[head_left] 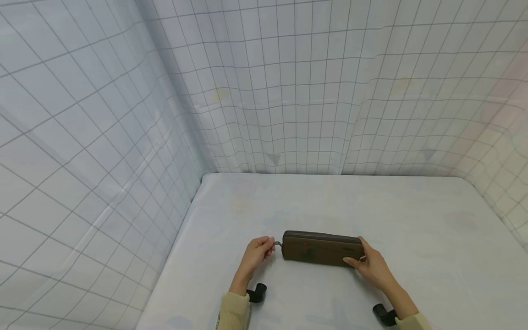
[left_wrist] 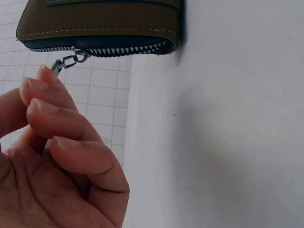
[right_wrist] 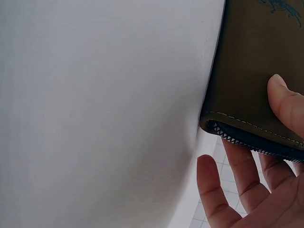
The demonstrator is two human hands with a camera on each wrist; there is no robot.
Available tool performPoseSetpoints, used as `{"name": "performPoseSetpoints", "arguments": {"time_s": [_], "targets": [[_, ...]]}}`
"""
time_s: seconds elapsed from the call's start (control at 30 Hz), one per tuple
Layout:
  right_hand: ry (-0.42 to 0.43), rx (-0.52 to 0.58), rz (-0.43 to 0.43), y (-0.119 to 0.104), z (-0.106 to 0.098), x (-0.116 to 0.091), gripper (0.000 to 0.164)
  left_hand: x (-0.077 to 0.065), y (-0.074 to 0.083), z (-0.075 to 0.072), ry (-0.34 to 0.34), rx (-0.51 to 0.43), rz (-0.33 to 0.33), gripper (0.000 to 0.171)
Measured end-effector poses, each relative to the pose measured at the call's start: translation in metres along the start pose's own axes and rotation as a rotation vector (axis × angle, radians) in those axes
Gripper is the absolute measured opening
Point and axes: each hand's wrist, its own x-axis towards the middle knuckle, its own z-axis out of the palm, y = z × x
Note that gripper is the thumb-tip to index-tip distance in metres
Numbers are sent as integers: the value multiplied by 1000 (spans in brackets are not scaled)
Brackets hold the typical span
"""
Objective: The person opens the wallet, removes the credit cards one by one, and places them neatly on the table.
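Observation:
A brown zip-around wallet (head_left: 321,249) is held just over the white table, its long side running left to right. My left hand (head_left: 256,253) pinches the metal zipper pull (left_wrist: 56,67) at the wallet's left end, with thumb and index fingertip together. Silver zipper teeth (left_wrist: 126,49) run along that end in the left wrist view. At the other end my right hand (head_left: 371,266) grips the wallet, thumb on the front face and fingers behind. A blue-green print (right_wrist: 282,8) shows on the front in the right wrist view.
The white-covered table (head_left: 214,220) spreads around both hands. White grid-patterned curtains (head_left: 268,91) hang behind it and along both sides. Black wrist mounts (head_left: 257,293) sit on both wrists, below the light sleeves (head_left: 234,311).

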Motion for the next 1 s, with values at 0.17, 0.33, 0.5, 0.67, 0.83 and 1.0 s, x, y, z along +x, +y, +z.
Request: {"name": "performPoseSetpoints", "arguments": {"time_s": [0.17,0.33,0.5,0.67,0.83,1.0], "targets": [[5,12,-21,2,2,2,64,-5,12,1,23,-33,13,36],[-4,11,-19,1,2,1,64,-2,13,2,32,-94,24,36],[-11,12,-6,0,1,1,63,0,21,5,54,-137,23,34],[1,13,-32,0,2,1,56,7,11,9,74,-166,30,34],[-1,10,-22,0,2,0,58,9,-4,13,101,-195,11,41],[-5,0,-3,0,2,0,62,2,-7,18,107,-199,-10,39]]}}
